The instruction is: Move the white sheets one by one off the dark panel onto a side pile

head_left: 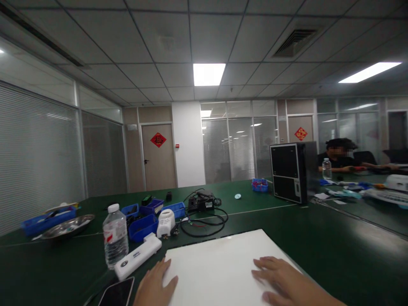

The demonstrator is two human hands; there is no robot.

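My left hand (155,284) lies flat with fingers stretched out on the left edge of a white board (219,263) that rests on the green table (318,238). On the board's right side my right hand (283,282) also lies flat, fingers spread, holding nothing. A white rectangular device (137,257) and a clear water bottle (115,236) stand just left of the board. A dark phone (117,292) lies beside my left hand.
Blue bins (143,221), a small white round device (165,223), black cables (204,221) and a metal dish (68,226) lie farther back. A black computer case (288,172) stands at right. Another person (339,156) sits behind it at a cluttered table end.
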